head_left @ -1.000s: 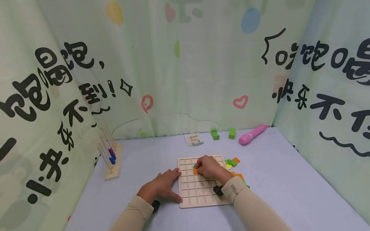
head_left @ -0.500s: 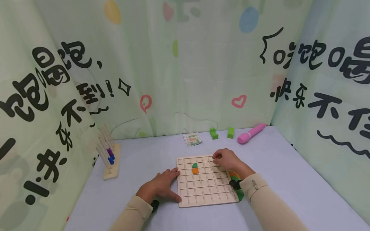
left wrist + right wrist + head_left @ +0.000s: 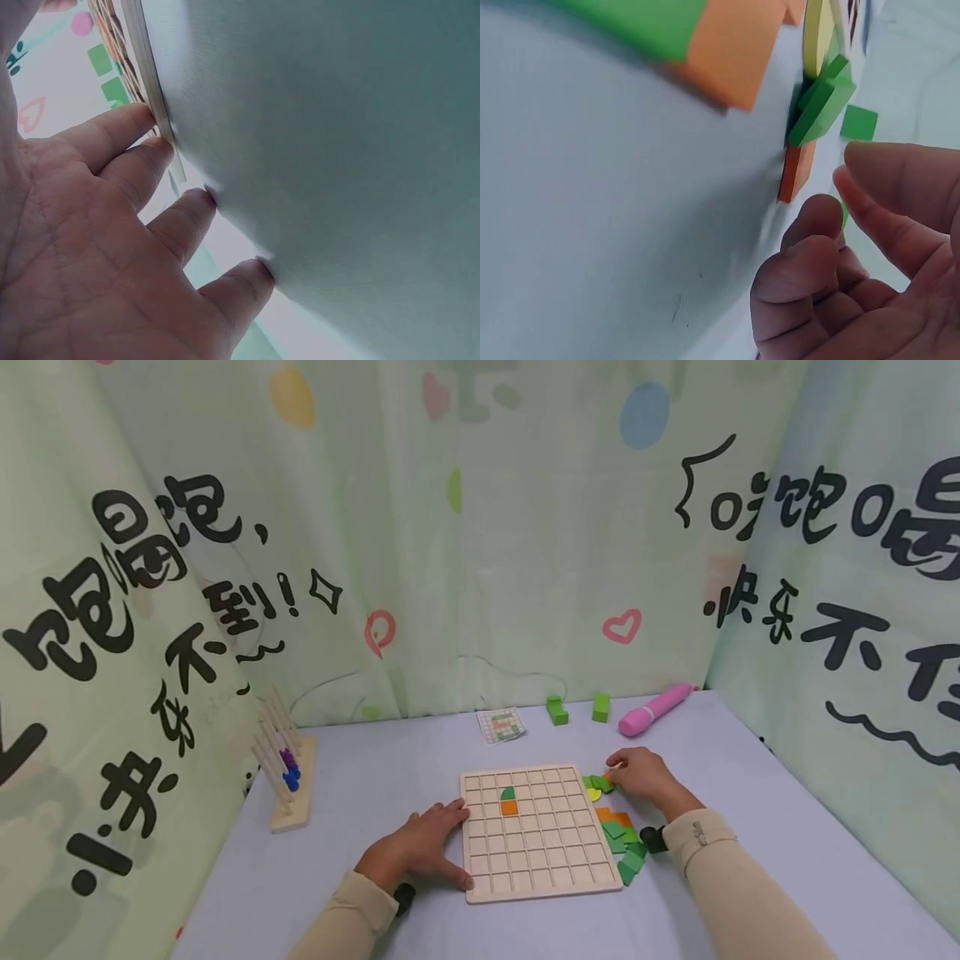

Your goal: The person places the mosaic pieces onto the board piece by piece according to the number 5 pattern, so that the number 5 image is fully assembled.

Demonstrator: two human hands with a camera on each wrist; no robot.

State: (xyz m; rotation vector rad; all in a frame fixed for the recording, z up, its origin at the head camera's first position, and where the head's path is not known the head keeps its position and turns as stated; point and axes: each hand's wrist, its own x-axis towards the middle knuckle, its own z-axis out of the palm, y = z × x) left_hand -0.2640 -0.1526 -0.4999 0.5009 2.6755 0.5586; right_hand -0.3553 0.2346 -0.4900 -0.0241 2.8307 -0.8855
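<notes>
A wooden grid board (image 3: 551,852) lies flat on the table. On it, a green rounded piece (image 3: 507,793) sits just beyond an orange square piece (image 3: 510,808). My left hand (image 3: 420,843) rests against the board's left edge, fingers spread, thumb near the front corner; the left wrist view shows fingertips touching the edge and the tablecloth. Beyond the board's right side, my right hand (image 3: 647,777) hovers at the far group of loose pieces. In the right wrist view its thumb and index finger are apart, nothing between them, close to an orange piece (image 3: 799,171) and green pieces (image 3: 823,111).
More orange and green pieces (image 3: 617,835) lie along the board's right edge. Behind the board are a printed grid card (image 3: 502,724), two green blocks (image 3: 601,707) and a pink bottle-shaped object (image 3: 656,710). A wooden peg stand (image 3: 296,785) with blue and purple beads stands at left.
My right hand has left the orange square on the board and moved right to the loose pieces beyond the edge. The left hand stays at the board's left edge.
</notes>
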